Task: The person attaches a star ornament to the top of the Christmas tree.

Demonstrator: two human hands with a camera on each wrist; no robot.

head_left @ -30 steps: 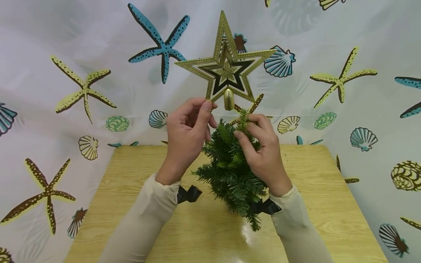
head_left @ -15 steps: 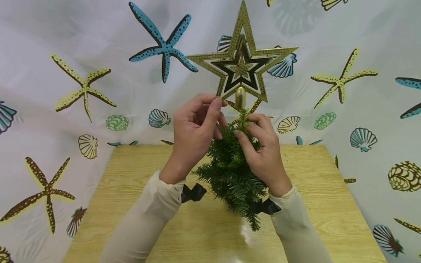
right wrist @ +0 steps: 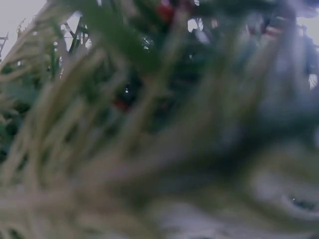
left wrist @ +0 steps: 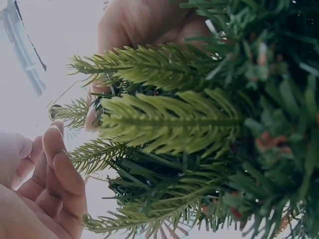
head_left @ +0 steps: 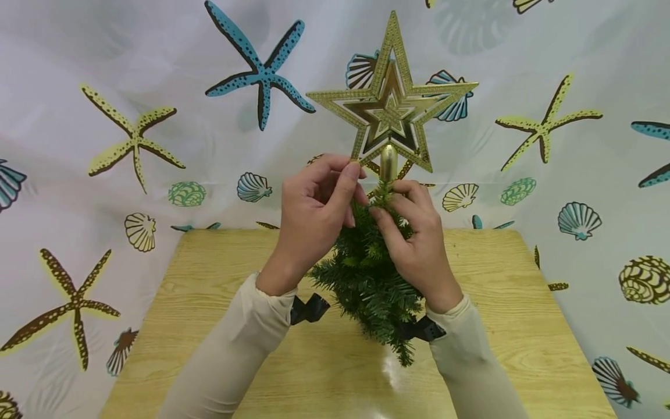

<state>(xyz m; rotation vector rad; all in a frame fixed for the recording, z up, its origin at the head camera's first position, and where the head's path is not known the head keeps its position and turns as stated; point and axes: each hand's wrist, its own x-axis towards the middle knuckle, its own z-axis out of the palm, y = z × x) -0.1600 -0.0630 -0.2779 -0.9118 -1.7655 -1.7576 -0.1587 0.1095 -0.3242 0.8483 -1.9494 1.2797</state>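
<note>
A gold star tree topper point(head_left: 389, 119) stands upright above a small artificial Christmas tree point(head_left: 374, 285). My left hand point(head_left: 316, 215) pinches the star's lower left point between thumb and fingertips. Pinched in my right hand point(head_left: 421, 244) is the top sprig point(head_left: 383, 193) of the tree. The star's gold tube-shaped base point(head_left: 388, 163) meets the sprig's tip, just above my right fingers. In the left wrist view, the left hand point(left wrist: 47, 189) is beside green branches point(left wrist: 169, 122), with the right hand point(left wrist: 144, 25) behind them. Blurred needles point(right wrist: 124, 149) fill the right wrist view, hiding the hand there.
The tree stands on a light wooden table point(head_left: 209, 326). Behind and around the table hangs a white cloth point(head_left: 209, 139) printed with starfish and shells. Dark wrist devices point(head_left: 309, 308) are strapped at both cuffs; the right one touches the lower branches in view.
My left hand has carried the star to the right, over the treetop, then lowered it slightly so its base meets the sprig. The right hand has stayed nearly still on the sprig.
</note>
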